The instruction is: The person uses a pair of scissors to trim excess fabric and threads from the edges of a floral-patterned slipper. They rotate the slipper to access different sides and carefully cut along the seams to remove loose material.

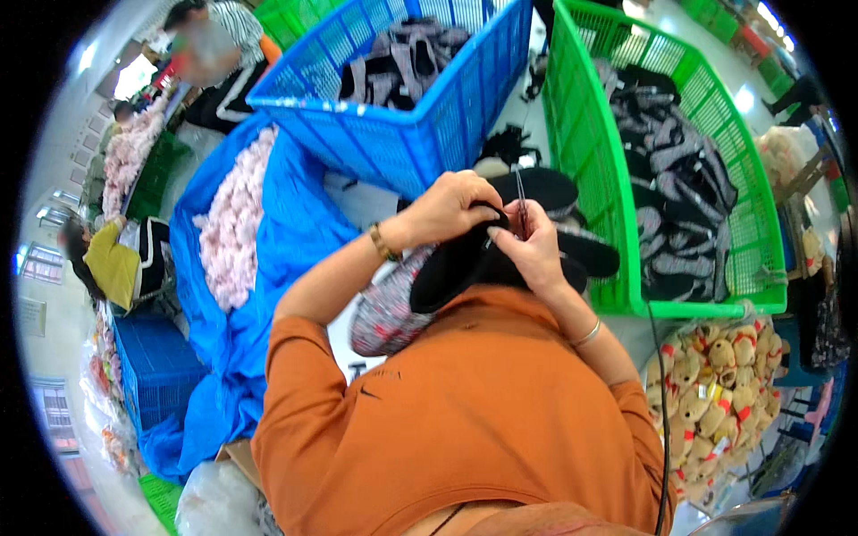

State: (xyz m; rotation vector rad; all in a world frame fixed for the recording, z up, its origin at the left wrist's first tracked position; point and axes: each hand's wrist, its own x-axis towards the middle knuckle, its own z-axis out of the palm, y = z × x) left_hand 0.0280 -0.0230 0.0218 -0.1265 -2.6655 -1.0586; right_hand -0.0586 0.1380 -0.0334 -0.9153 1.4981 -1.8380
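Close in front of my body, my left hand [451, 210] pinches the edge of a black slipper [447, 272]. Grey fabric with red flecks [384, 313] hangs below it, on the left. My right hand [539, 250] is closed at the same edge, thumb towards the left one. A slim, pointed metal tool [521, 192] sticks up from its fingers; whether it is scissors or tweezers I cannot tell. The fingers hide the exact spot worked on. Just beyond and to the right lie several black slippers [590, 255].
A blue crate [429, 147] and a green crate [590, 161], both holding grey and black slippers, stand ahead. Pale pink fluffy pieces [234, 232] lie on blue sheeting [299, 214] at left. Tan plush toys [719, 384] are piled at right. Other people [112, 268] sit at far left.
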